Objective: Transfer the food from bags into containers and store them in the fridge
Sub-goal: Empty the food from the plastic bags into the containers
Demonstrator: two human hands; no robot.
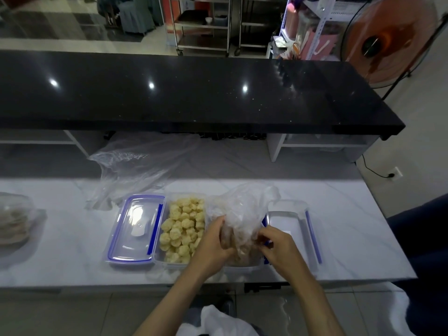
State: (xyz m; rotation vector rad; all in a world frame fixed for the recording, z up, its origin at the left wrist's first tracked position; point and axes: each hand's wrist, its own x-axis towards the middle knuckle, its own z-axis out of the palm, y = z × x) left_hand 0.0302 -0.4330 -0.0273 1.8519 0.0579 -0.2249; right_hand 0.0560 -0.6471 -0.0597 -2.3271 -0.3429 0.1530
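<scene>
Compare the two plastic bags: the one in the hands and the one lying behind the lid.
The held bag stands bunched up over a container, gripped by the left hand and right hand; the back bag lies spread flat on the counter, untouched. The held bag has pale food in it; the back bag looks empty. Both are clear, crinkled plastic.

Both bare forearms reach up from bottom of frame, converging twd centre. Left hand (pixel 213 241): palm turned inward, fingers curled, pinching crumpled clear plastic bag (pixel 242 209) on its left side, thumb up near top of grip. Right hand (pixel 278 246): back facing cam, knuckles bent, fingertips (pixel 261 235) nipping same bag's lower right edge. Hands near each other, not touching, wrists roughly level, elbows out of view. No sleeves visible on either arm.
</scene>
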